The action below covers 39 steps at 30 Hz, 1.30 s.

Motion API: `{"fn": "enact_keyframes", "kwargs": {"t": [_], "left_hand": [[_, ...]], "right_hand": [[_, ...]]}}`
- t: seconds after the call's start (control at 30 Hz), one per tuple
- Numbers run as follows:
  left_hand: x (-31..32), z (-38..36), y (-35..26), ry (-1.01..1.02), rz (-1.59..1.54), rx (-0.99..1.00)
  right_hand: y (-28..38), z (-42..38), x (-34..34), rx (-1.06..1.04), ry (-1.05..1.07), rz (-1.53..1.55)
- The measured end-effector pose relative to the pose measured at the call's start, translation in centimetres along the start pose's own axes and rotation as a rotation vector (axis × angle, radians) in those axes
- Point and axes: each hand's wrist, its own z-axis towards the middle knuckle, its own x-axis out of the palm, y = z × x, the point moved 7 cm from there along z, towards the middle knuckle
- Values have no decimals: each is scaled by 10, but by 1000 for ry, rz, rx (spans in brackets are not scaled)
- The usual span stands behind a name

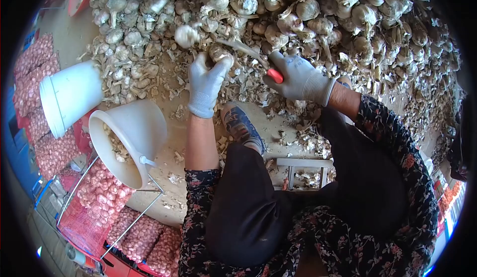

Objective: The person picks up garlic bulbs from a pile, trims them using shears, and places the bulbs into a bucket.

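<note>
My left hand (pixel 206 81), in a pale work glove, is closed around a garlic bulb (pixel 220 54) between thumb and fingers. My right hand (pixel 298 76), also gloved, grips a cutting tool (pixel 244 47) with a red handle and a long metal blade. The blade points left, and its tip lies just above the held bulb in this view. A blurred garlic bulb (pixel 187 36) shows just beyond my left fingertips. Past both hands spreads a large heap of garlic (pixel 308 10) with dry stalks.
Two white buckets, one tipped with its mouth toward me (pixel 154 123) and another behind it (pixel 74 91), stand at left. Red mesh sacks of garlic (pixel 37 78) line the far left. A metal stool (pixel 304 163) is below my legs. Dry skins litter the floor.
</note>
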Motion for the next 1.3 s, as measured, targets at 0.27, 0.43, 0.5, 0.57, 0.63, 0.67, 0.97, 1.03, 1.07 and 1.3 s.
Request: {"fn": "enact_keyframes", "kwargs": {"t": [0.27,0.43,0.5,0.57,0.63,0.67,0.97,1.03,1.07,1.3], "left_hand": [[-95,-14,102,-91,1097,-66],[-99,-19,161,-199,976,-109],[-98,-18,161,-293,687,-46],[-103,-14,168,-318,494,-67],[-114,-14,167,-432,516,-175],[-109,-15,165,-334,581,-177],[-60,-29,97,-232,396,192],[-44,-29,73,-118,157,180],[-35,-33,60,-77,29,141],[-18,-39,39,3,74,237]], "right_hand": [[-32,-16,26,152,86,167],[-31,-15,46,192,214,61],[-30,-16,53,209,265,72],[-31,-15,58,184,269,35],[-31,-14,60,160,269,-6],[-30,-15,60,136,278,-60],[-19,-21,51,-33,130,-293],[1,-19,29,-99,-40,-421],[6,-18,24,-177,-129,-439],[25,-14,14,-196,-142,-688]]}}
